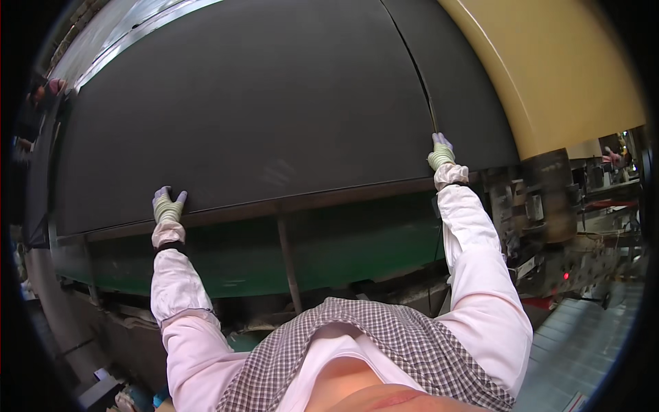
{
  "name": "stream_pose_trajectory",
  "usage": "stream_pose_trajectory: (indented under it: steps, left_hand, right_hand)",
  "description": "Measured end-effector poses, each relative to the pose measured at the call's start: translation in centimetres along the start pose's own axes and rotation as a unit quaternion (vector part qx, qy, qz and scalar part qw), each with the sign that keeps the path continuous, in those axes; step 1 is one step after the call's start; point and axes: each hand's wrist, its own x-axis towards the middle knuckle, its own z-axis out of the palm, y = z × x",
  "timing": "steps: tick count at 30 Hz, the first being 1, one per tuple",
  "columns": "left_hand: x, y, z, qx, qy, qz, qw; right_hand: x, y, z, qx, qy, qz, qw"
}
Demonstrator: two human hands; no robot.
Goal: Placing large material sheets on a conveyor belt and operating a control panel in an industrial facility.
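Note:
A large dark grey sheet (261,103) lies flat in front of me, its near edge running from side to side. My left hand (168,207), in a pale knitted glove with lilac fingertips, rests at that edge on the left, thumb and fingers spread. My right hand (441,152), gloved alike, reaches to the right end of the sheet. Its fingers are stretched out close to the narrow gap (420,72) between this sheet and a second dark piece (467,103) on the right. Whether its fingertips pinch the edge does not show clearly.
A large yellow curved surface (549,75) rises at the right. Below the sheet's edge are a green surface (343,240) and a metal upright (288,264). Machine parts with a red light (566,276) stand at the lower right. Another person (48,89) is at the far left.

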Motion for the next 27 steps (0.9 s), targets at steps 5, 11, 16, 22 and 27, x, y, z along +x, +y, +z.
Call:
stream_pose_trajectory:
  steps: [5, 11, 16, 22, 27]
  left_hand:
    - [-2.2, 2.5, 0.1, 0.014, -0.033, 0.036, 0.999]
    - [-6.0, -0.4, -0.8, -0.001, -0.025, 0.056, 0.998]
    - [-4.8, 0.2, -1.8, -0.022, -0.051, 0.106, 0.993]
    - [-5.3, 0.3, -3.9, -0.017, -0.094, 0.154, 0.983]
    - [-6.2, 2.2, -5.4, -0.082, -0.056, 0.203, 0.974]
  right_hand:
    - [0.5, 3.9, 0.9, 0.012, 0.048, 0.044, 0.998]
    - [0.0, -4.4, -2.1, 0.052, -0.044, 0.18, 0.981]
    - [-2.7, -3.5, -2.9, -0.172, -0.067, 0.143, 0.972]
    - [-8.1, -12.3, -5.0, -0.196, -0.059, 0.092, 0.974]
    - [-12.0, -21.6, -4.6, -0.064, 0.153, -0.115, 0.979]
